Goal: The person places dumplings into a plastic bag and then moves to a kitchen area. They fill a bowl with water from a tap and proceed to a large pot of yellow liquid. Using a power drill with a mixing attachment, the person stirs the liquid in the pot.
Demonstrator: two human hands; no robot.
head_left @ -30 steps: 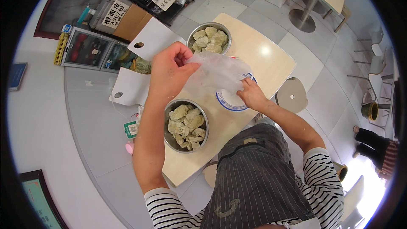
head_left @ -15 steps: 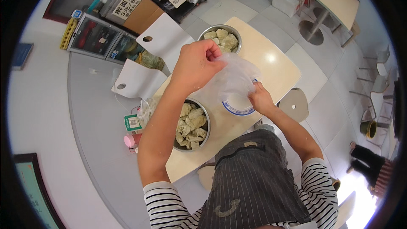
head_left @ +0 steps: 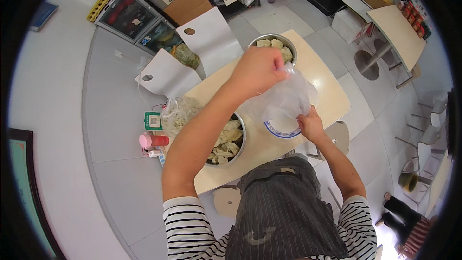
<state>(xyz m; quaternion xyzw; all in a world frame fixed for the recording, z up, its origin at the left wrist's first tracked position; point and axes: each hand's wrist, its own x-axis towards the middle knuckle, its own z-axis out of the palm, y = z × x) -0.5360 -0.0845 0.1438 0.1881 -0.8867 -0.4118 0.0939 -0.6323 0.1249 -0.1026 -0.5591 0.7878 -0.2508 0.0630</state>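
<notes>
Toward the far metal bowl (head_left: pixel 293 50) my left hand (head_left: pixel 260 70) has shifted, its forearm now hiding more of the near metal bowl (head_left: pixel 244 137) of pale food pieces (head_left: pixel 229 137). Between my 2 hands hangs a thin translucent plastic bag (head_left: pixel 284 98), partly over the blue-rimmed dish (head_left: pixel 284 135) on the pale surface (head_left: pixel 262 140). My left thumb and fingers pinch its upper part, probably to lift the film; my right hand (head_left: pixel 311 124) grips its lower right side, seemingly so the plastic spreads rather than collapses. Both bowls stand apart from the dish, presumably giving my arms room.
</notes>
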